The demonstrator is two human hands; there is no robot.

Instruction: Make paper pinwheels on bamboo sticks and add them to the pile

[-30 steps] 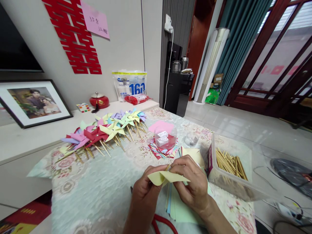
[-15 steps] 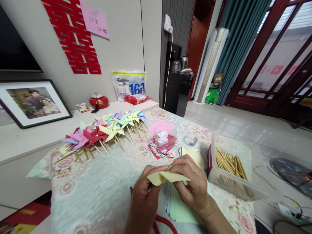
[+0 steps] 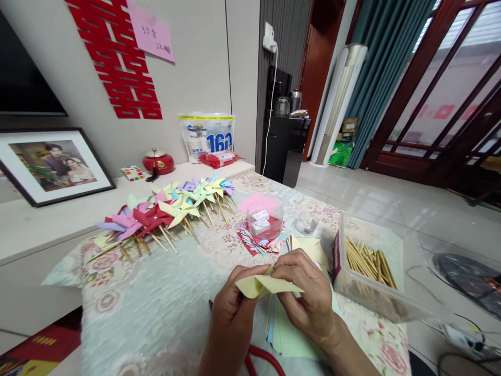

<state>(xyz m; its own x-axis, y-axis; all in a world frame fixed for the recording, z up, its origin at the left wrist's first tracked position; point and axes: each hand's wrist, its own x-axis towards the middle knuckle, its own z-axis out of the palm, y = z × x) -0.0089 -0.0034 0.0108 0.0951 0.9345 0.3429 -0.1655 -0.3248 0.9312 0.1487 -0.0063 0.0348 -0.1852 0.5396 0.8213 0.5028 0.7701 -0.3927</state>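
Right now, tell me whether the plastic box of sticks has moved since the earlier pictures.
No: against the flowered tablecloth, the plastic box shows no visible shift either way.

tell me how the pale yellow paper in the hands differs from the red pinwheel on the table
The paper is pale yellow; the pinwheel is red.
The paper is held between the left hand and right hand; the pinwheel lies among others.
The paper shows nearly edge-on, curled; the pinwheel's pointed blades spread toward the camera.
Both look like paper.

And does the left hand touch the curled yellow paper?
Touching. The head view shows the left hand gripping the curled yellow paper at its left side.
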